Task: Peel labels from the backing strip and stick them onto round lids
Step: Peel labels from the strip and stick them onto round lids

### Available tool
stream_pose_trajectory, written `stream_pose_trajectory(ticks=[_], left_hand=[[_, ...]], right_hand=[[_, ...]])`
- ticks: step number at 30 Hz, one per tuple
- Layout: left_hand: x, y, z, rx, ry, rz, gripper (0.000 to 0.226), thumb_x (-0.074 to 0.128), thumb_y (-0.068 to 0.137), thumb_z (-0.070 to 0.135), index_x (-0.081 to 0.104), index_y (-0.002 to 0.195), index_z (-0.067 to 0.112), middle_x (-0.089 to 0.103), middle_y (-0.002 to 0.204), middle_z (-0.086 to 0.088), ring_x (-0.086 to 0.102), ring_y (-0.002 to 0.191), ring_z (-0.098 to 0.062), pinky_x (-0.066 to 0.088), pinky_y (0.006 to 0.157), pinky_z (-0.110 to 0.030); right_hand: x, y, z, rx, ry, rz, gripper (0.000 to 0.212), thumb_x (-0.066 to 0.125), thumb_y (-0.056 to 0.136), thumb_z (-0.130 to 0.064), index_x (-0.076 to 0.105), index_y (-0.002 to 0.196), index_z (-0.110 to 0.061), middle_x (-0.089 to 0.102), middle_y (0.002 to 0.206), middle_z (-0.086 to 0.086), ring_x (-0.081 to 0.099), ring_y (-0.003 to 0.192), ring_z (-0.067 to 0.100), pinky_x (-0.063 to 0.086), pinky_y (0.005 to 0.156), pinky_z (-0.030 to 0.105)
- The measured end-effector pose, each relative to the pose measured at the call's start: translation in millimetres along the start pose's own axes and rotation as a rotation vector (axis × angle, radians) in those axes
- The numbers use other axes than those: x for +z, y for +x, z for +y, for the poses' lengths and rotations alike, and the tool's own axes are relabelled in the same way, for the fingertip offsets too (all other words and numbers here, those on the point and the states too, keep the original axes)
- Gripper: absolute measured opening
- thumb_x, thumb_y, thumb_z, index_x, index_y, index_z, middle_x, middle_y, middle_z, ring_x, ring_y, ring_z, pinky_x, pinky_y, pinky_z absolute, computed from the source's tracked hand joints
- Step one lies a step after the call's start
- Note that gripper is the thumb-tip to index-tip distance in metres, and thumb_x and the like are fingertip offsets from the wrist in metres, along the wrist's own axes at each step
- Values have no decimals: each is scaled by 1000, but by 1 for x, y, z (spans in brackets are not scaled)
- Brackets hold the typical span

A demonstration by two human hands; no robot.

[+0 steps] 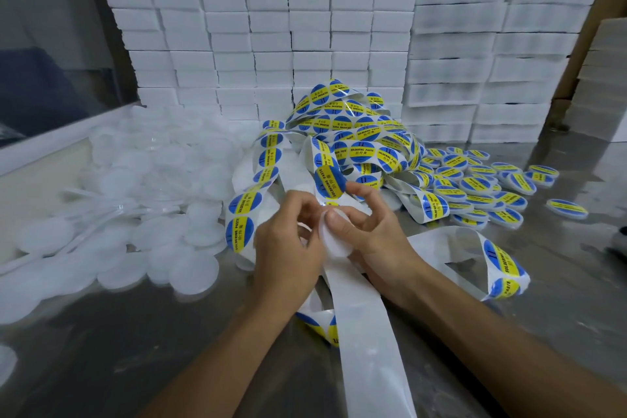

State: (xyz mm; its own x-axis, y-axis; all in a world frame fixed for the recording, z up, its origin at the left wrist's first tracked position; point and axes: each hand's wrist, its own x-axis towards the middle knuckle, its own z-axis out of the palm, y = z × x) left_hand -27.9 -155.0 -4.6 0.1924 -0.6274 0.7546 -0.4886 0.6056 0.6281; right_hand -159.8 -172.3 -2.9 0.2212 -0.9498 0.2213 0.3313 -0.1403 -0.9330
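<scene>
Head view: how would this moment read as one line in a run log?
left hand pinches backing strip | right hand holds blank lid | label at fingers | labelled lids piled right

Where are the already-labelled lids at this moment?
In the head view, the labelled lids lie heaped on the steel table at right, beside the tangled label strip and before the stacked white boxes.

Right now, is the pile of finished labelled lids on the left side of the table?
No, the labelled lids lie on the right; blank lids are on the left.
</scene>
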Motion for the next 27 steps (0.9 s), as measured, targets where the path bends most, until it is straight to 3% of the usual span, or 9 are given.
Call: stream_pose_trajectory(ticks=[3,6,8,11,14,18,21,24,27], left_hand=[[1,0,-3,-38,-15,-26,26,61,83,21,53,77,44,64,81,26,62,68,-1,46,56,-9],[2,-1,-5,-68,-66,-100,18,54,90,18,61,87,34,68,77,15,65,70,-4,53,59,-21],[1,0,-3,-168,-153,-155,22,49,96,15,64,88,29,69,74,7,67,67,-12,54,54,-27],[-2,5,1,-385,-364,-286,19,57,96,9,67,89,25,70,68,-3,69,60,-22,54,52,-25],[-3,7,3,-515,-429,-358,18,68,86,0,66,88,17,73,70,-5,72,60,-20,55,54,-21],[-3,9,-2,-655,-447,-254,12,73,83,2,68,89,11,75,73,-6,73,66,-21,58,60,-23],[-5,13,-10,-788,-541,-117,13,73,82,1,69,94,4,76,81,-10,74,71,-22,59,64,-23],[-6,14,-14,-870,-624,-76,18,71,82,-2,69,100,-2,75,89,-17,74,78,-24,59,67,-24],[-6,14,-15,-887,-663,-58,19,70,83,-2,68,102,-3,75,89,-18,74,77,-25,59,66,-24]], right_hand=[[-1,1,0,-10,15,49,66,85,58,-29,55,116,-26,75,89,6,69,78,23,55,67,34],[-3,2,1,-7,53,75,63,85,58,-29,55,113,-27,75,84,6,71,74,21,56,61,33],[-3,2,0,-12,68,109,65,84,59,-29,53,116,-25,75,82,6,72,73,19,57,61,32],[-6,4,-1,-24,87,174,65,81,63,-26,49,119,-24,76,81,5,72,71,17,58,61,34],[-8,5,-3,-28,105,217,59,79,64,-24,50,115,-26,76,84,7,73,72,19,61,62,37],[-7,6,-1,24,105,253,51,79,69,-29,55,114,-27,76,98,6,73,90,18,62,76,45],[-12,8,0,134,263,321,26,75,85,-24,64,109,-20,74,105,0,66,107,19,59,80,56],[-20,9,0,205,391,332,6,69,91,-17,70,97,-14,76,85,-2,63,99,18,59,76,57],[-19,8,-2,209,353,256,10,68,91,-17,77,85,-16,76,96,1,62,96,17,57,83,57]])
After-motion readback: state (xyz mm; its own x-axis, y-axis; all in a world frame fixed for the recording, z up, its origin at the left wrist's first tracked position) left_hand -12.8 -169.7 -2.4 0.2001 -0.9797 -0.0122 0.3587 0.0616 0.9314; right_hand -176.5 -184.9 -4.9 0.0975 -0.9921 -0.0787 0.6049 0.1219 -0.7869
